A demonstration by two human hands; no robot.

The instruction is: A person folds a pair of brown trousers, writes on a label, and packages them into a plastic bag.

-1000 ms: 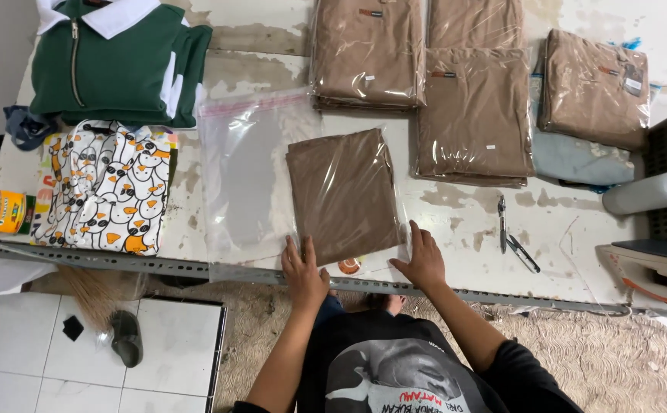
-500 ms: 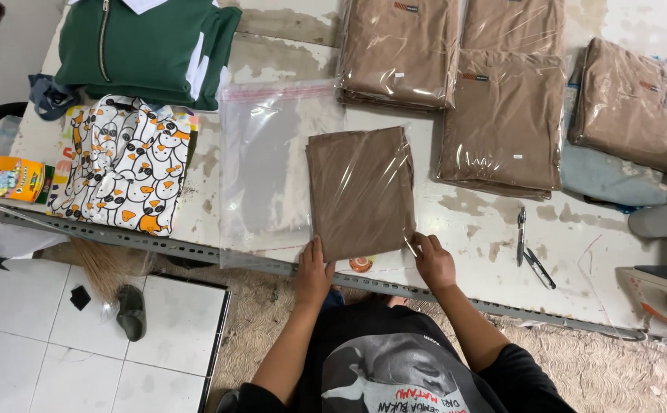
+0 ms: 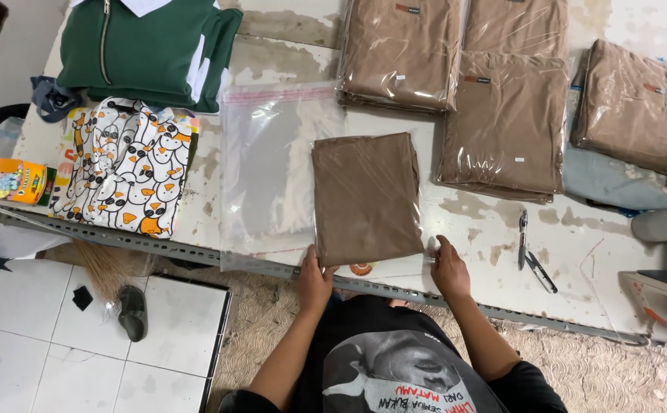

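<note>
1. Folded brown garment (image 3: 366,197): lies flat near the front edge of the surface (image 3: 486,222), inside a clear plastic sleeve, slightly tilted, its near corners at the person's hands.
2. Left hand (image 3: 314,279): at the near left corner of the folded brown garment, fingers pressed together and pinching the plastic edge there.
3. Right hand (image 3: 448,268): at the near right corner, fingers (image 3: 439,246) closed on the loose plastic edge just beside the garment.
4. Empty clear bag (image 3: 272,164): lies flat, touching the left side of the folded brown garment, pink sealing strip along its far edge.
5. Round orange sticker (image 3: 361,269): on the surface, just below the garment's near edge, between the two hands.
6. Bagged brown garments (image 3: 502,122): four packs beyond and to the right, some overlapping; one rests partly on a pale blue cloth (image 3: 616,183).
7. Pen (image 3: 522,239) and small snips (image 3: 540,271): on the surface right of the right hand, close to each other.
8. Duck-print fabric (image 3: 123,164): folded, left of the empty clear bag.
9. Green zip jacket (image 3: 146,50): folded, beyond the duck-print fabric.
10. Orange carton (image 3: 8,177): at the far left edge.
11. Metal rail (image 3: 195,252): angled, perforated, along the front of the surface.
</note>
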